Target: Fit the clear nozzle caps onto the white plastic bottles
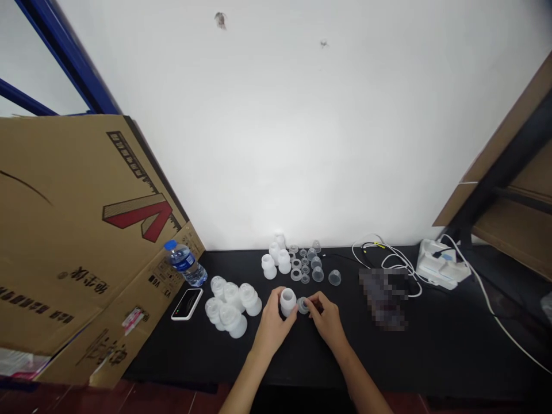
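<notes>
My left hand (272, 323) is wrapped around a small white plastic bottle (288, 298), its open mouth facing up. Just right of it, the fingers of my right hand (326, 317) pinch a translucent ring-shaped cap (302, 305), close beside the bottle. Beyond my hands stand several more white bottles (269, 269), next to rows of translucent rings (296, 275) and small clear discs (305, 279). Clear dome caps (318, 273) lie right of these. Left of my left hand is a cluster of white bottles topped with clear caps (229, 316).
A water bottle (186, 262) with a blue cap and a phone (187, 304) are at the table's left, by a large cardboard box (77, 230). On the right lie a blurred dark object (383, 299), white cables (401, 261) and a white power strip (440, 264). A white wall (302, 144) rises behind.
</notes>
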{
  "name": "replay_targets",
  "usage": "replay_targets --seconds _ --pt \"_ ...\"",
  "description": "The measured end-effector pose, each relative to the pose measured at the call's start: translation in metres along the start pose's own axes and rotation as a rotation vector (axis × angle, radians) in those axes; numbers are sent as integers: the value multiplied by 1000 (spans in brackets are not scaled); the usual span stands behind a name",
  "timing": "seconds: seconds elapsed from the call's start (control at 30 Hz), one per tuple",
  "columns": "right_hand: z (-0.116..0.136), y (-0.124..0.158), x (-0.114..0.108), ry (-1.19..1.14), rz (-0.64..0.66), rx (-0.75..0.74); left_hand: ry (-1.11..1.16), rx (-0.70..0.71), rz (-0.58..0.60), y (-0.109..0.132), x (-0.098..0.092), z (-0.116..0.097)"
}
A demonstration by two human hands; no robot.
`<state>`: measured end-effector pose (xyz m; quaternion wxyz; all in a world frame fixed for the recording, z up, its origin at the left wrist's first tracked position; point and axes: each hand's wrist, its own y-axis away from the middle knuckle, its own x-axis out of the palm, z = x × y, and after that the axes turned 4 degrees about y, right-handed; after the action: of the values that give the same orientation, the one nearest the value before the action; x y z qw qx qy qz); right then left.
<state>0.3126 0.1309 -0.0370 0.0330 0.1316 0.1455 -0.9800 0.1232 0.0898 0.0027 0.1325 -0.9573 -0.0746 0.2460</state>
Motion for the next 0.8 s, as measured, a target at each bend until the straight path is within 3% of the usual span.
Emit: replay_targets --seconds 0.2,0.33,0.57,0.8 --pt "4 -1 -2 3 -14 27 121 -160 61 4 -8 20" --pt "0 -3 -3 -56 -84 86 196 -109 99 10 -21 25" --pt "0 -7 -8 -256 -131 138 245 -122 -28 12 -18 39" --pt "8 -7 -10 -353 -111 161 434 -148 39 7 -19 43"
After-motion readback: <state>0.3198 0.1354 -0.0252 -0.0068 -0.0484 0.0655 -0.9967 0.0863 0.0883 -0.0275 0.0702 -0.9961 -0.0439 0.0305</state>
